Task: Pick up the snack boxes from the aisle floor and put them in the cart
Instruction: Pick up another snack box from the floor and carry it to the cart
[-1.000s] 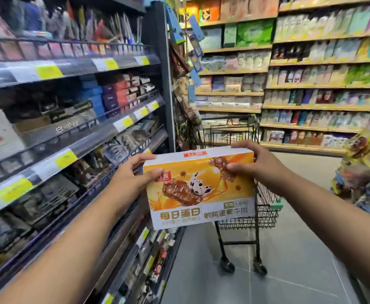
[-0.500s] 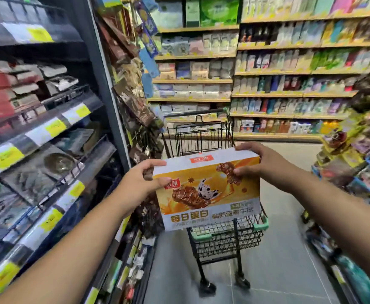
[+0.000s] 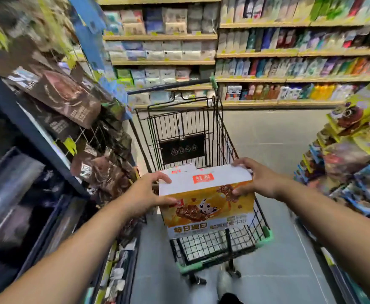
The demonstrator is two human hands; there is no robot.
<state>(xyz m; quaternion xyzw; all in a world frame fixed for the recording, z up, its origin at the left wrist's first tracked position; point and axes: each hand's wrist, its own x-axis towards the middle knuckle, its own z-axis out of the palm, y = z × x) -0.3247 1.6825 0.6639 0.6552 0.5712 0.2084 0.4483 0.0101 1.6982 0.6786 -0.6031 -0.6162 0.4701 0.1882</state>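
Note:
I hold an orange and white snack box (image 3: 208, 200) with both hands over the near end of a black wire shopping cart (image 3: 203, 244) with green corner bumpers. My left hand (image 3: 149, 194) grips the box's left end, thumb on the front face. My right hand (image 3: 254, 178) grips the right end, fingers curled over the top edge. The box hides most of the cart's basket floor. Behind the box a white edge of another box (image 3: 179, 168) shows inside the cart.
Dark shelving and hanging brown snack bags (image 3: 70, 95) crowd the left side. A rack of colourful packets (image 3: 355, 150) stands on the right. Stocked wooden shelves (image 3: 267, 80) close the far end. Grey floor (image 3: 278, 137) runs around the cart.
My view has moved forward and tilted down, so the cart is now directly below the box. The box has come lower, down over the cart's basket, still in both hands.

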